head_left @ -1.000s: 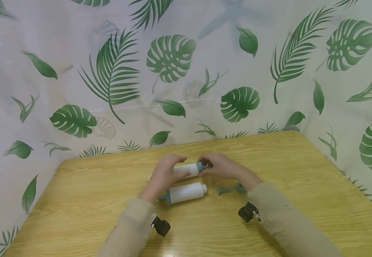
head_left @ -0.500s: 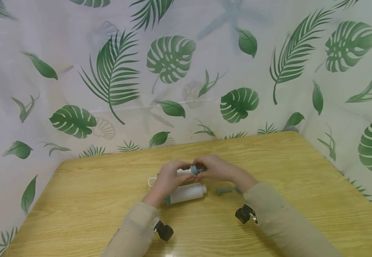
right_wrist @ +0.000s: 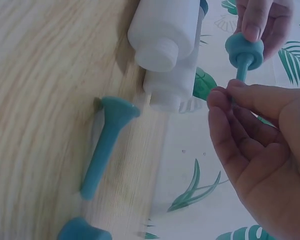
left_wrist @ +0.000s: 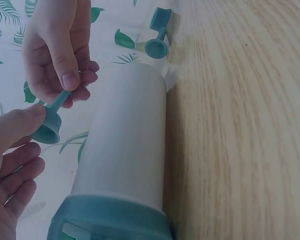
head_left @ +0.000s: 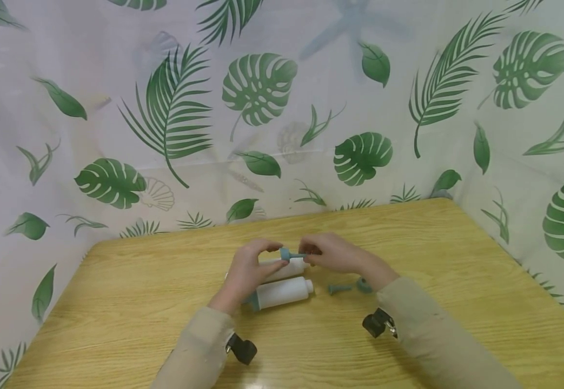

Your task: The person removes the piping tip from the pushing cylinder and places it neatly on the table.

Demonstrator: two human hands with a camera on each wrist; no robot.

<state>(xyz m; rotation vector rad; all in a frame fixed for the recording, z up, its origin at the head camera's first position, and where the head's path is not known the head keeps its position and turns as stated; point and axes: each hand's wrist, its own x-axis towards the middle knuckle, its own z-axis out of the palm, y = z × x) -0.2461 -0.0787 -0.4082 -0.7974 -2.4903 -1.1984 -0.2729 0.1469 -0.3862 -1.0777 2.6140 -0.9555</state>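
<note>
Both hands hold one teal nozzle cap (head_left: 286,254) over the far white bottle (head_left: 282,270) in the head view. My left hand (head_left: 250,267) pinches its wide cap end between thumb and fingers. The fingertips of my right hand (head_left: 332,253) pinch its thin spout, as the right wrist view shows at the spout (right_wrist: 242,70). The far bottle lies on its side, its left part hidden behind the left hand. Nearer me lies a second white bottle (head_left: 284,292), with a teal end (left_wrist: 110,217) that fills the bottom of the left wrist view.
A teal funnel-ended tube (head_left: 340,289) lies on the wooden table (head_left: 311,346) right of the bottles. Beside it, near the right wrist, is a rounded teal piece (head_left: 364,284). A leaf-patterned curtain (head_left: 282,135) stands behind the table.
The nozzle cap has come off the far bottle's right end and now sits above it, further left. That bottle's white neck shows bare. Both hands remain on the cap.
</note>
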